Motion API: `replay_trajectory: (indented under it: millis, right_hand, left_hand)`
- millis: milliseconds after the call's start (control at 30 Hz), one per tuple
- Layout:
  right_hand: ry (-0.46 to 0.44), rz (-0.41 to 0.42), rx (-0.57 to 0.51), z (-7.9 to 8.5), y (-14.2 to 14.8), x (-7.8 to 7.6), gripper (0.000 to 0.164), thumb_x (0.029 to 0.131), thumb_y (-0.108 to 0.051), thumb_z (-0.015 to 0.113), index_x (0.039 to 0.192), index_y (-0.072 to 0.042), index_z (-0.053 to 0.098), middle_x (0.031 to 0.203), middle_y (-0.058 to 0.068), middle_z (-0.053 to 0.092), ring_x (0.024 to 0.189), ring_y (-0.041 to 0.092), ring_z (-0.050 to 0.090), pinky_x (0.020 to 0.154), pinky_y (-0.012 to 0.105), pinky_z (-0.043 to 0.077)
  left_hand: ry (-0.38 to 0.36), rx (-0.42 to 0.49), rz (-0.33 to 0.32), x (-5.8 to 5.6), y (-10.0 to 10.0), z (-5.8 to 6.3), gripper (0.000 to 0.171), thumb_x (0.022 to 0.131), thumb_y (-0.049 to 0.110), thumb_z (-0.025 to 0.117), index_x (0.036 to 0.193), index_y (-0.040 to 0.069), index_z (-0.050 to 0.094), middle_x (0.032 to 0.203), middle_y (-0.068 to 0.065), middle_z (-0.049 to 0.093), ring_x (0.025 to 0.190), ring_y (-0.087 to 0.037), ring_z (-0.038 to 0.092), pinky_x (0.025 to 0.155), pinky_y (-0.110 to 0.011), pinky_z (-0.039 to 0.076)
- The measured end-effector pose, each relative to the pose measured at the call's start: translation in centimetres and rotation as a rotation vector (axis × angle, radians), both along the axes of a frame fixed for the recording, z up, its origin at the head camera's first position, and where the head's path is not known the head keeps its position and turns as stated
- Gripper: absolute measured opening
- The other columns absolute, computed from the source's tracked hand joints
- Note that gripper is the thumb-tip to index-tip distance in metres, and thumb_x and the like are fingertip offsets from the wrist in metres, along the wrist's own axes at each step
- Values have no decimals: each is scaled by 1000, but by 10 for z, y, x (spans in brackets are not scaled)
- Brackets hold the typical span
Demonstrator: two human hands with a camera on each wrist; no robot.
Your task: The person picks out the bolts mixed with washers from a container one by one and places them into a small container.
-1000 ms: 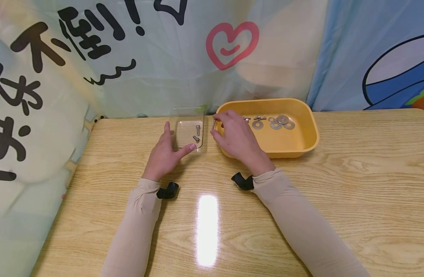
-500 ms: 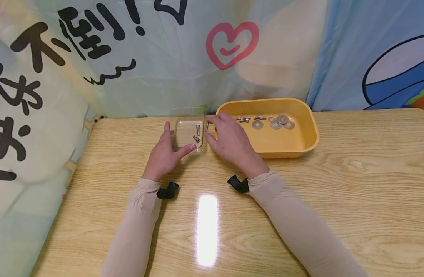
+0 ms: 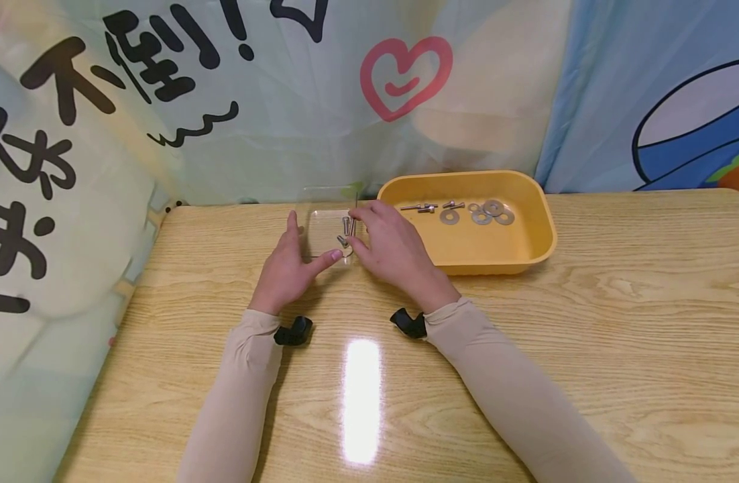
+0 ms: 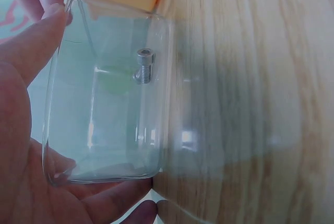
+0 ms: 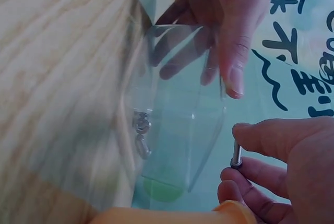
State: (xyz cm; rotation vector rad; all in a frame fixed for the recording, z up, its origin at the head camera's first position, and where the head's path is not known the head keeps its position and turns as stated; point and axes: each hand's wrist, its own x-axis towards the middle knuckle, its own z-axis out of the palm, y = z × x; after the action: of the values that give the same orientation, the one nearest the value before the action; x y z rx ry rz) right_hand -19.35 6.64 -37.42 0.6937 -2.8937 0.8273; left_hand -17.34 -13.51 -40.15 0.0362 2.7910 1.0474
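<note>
In the head view, my left hand (image 3: pixel 285 275) holds a clear box (image 3: pixel 321 231) at its left side, the thumb at the near right corner and the fingers spread along the outer wall. Two socket-head screws (image 4: pixel 145 65) lie on the box's bottom. My right hand (image 3: pixel 396 248) pinches another socket-head screw (image 5: pixel 237 153) between thumb and fingertips. In the head view this screw overlaps the box's right side; the right wrist view shows it by the open top, its head toward the fingers and its shank toward the thumb.
Close to the right of the box stands a yellow tub (image 3: pixel 490 261). Several screws (image 3: pixel 426 208) and several flat washers (image 3: pixel 491 209) lie in it. A printed curtain (image 3: pixel 273 134) hangs along the back edge of the wooden table (image 3: pixel 466 376).
My right hand has carried the pinched screw leftward, from the yellow tub's left rim to the clear box's right side. The left hand and the box have stayed in place.
</note>
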Motion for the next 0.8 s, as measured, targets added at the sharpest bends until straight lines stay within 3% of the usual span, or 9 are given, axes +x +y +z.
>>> replay_trajectory:
  millis: [200, 800]
  right_hand:
    - [10, 15, 12, -3, -2, -1, 41, 95, -25, 71, 130, -3, 66, 116, 13, 61, 103, 27, 56, 88, 42, 51]
    - [15, 71, 60, -6, -3, -1, 43, 96, -26, 70, 132, -2, 65, 123, 13, 63, 110, 28, 59, 93, 43, 50]
  left_hand:
    - [-9, 6, 1, -1, 0, 0, 115, 91, 62, 65, 160, 3, -4, 157, -25, 35, 143, -40, 36, 114, -52, 33]
    - [-9, 1, 7, 0, 1, 1, 117, 89, 62, 66, 160, 2, -4, 157, -24, 35, 145, -39, 34, 115, -52, 32]
